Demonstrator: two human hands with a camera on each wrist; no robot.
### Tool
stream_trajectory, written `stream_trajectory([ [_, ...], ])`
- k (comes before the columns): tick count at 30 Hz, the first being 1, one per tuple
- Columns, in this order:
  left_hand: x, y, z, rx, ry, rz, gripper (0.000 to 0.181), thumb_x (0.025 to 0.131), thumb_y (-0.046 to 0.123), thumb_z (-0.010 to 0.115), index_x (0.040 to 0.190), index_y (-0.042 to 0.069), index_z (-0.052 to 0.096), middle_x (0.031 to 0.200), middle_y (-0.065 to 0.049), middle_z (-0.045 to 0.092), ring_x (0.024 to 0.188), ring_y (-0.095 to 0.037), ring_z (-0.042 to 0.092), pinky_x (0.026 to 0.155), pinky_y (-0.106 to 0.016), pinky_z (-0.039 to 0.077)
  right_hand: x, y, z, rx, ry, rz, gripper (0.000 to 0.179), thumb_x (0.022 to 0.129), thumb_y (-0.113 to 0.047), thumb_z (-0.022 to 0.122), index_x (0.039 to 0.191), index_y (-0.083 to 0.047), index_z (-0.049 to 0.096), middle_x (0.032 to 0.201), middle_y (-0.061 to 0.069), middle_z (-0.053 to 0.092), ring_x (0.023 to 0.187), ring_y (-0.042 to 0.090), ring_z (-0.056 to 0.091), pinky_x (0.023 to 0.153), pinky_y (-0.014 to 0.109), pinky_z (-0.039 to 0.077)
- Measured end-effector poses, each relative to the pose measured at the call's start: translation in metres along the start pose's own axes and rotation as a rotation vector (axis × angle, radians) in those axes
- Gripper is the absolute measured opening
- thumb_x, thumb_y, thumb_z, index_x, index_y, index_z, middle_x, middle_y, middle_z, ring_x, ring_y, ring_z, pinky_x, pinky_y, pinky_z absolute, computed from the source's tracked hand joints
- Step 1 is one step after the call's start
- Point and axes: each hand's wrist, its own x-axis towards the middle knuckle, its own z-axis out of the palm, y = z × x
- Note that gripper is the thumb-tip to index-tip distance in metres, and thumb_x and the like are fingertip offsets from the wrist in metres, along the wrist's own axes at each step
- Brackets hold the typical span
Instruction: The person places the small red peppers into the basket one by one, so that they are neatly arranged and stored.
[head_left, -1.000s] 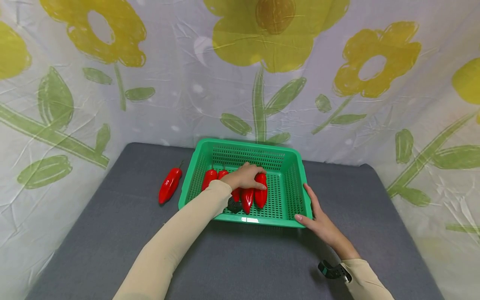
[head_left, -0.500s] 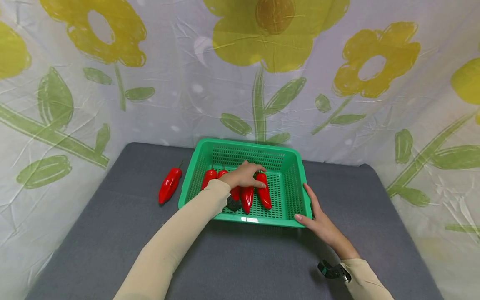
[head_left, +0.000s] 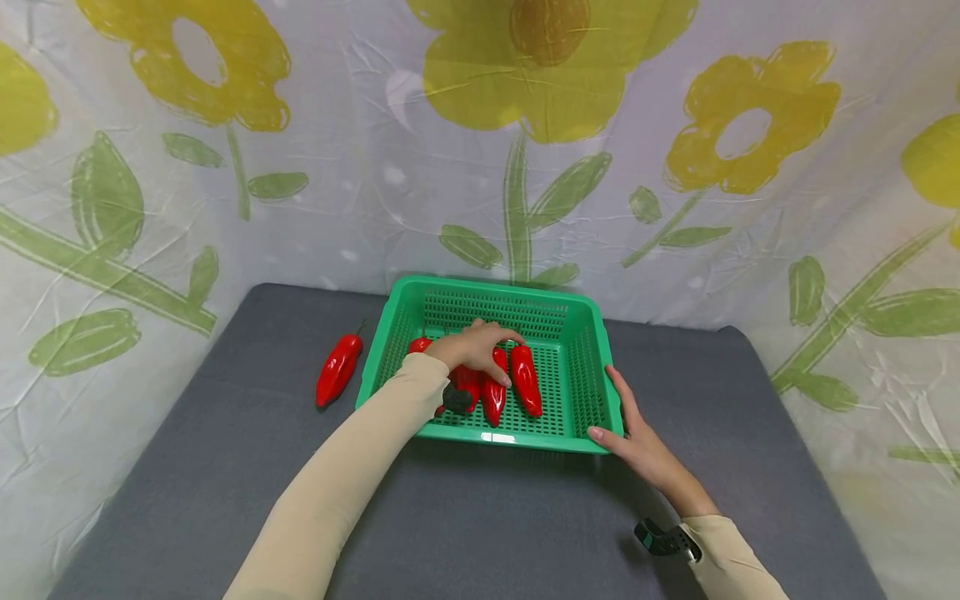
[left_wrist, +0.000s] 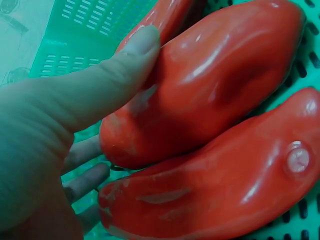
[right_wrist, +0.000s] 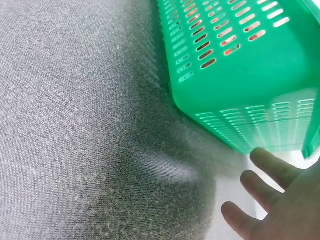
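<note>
A green plastic basket [head_left: 551, 439] sits on the dark table with several glossy red peppers in it. My left hand [head_left: 474, 348] is inside it, fingers spread over the peppers. Its thumb lies across one pepper [left_wrist: 210, 80] in the left wrist view, while the other fingers reach beside the pepper ends, partly hidden. To its right lies a separate pepper [head_left: 527, 382]. My right hand [head_left: 641, 446] touches the basket's right front corner, thumb on the rim, the other fingers straight along the outside. In the right wrist view those fingers [right_wrist: 257, 190] stand spread below the rim.
Another red pepper [head_left: 339, 371] lies on the grey table [head_left: 480, 525], left of the basket. A white cloth [head_left: 337, 208] with yellow flowers hangs behind and at both sides. A black band [head_left: 663, 540] is on the right wrist.
My left hand has come away from the rightmost pepper and moved left over the neighbouring ones. That pepper now lies slanted and apart. The right hand stays at the corner.
</note>
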Motion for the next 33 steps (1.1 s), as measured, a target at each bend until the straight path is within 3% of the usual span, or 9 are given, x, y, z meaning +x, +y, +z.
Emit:
stream_trajectory([
  [9,0.0012,-0.0012,-0.0006,0.002,0.059,-0.002,0.075,0.082,0.038,0.08,0.147,0.026,0.046,0.154,-0.007,0.042,0.131,-0.03,0.035,0.111,-0.051,0.035,0.0001,0.0003,0.0002,0.014,-0.003,-0.002,0.092,0.097,-0.025,0.06,0.157,-0.042,-0.008,0.165,0.022,-0.002,0.14,0.051,0.035,0.094,0.051,0.049],
  [16,-0.0028,-0.0025,-0.0032,0.017,0.071,-0.024,0.079,0.077,0.04,0.084,0.146,0.025,0.048,0.155,-0.009,0.041,0.141,-0.036,0.029,0.116,-0.056,0.031,0.0,0.0003,-0.0001,0.024,-0.008,0.003,0.092,0.097,-0.026,0.06,0.156,-0.043,-0.008,0.166,0.021,-0.004,0.142,0.051,0.033,0.094,0.051,0.049],
  [25,0.0006,-0.0032,-0.0026,0.011,0.072,-0.004,0.073,0.078,0.037,0.084,0.142,0.023,0.052,0.136,-0.007,0.06,0.136,-0.031,0.04,0.115,-0.052,0.033,0.0005,0.0008,-0.0006,0.017,-0.006,0.002,0.092,0.097,-0.026,0.06,0.156,-0.043,-0.007,0.166,0.019,-0.005,0.144,0.05,0.029,0.097,0.054,0.047],
  [33,0.003,-0.0042,-0.0004,-0.002,0.072,0.002,0.071,0.079,0.035,0.084,0.141,0.024,0.053,0.132,-0.005,0.061,0.123,-0.024,0.045,0.107,-0.047,0.038,0.0001,0.0004,-0.0006,0.018,-0.005,0.001,0.092,0.096,-0.026,0.06,0.156,-0.044,-0.007,0.166,0.02,-0.004,0.143,0.05,0.03,0.097,0.054,0.047],
])
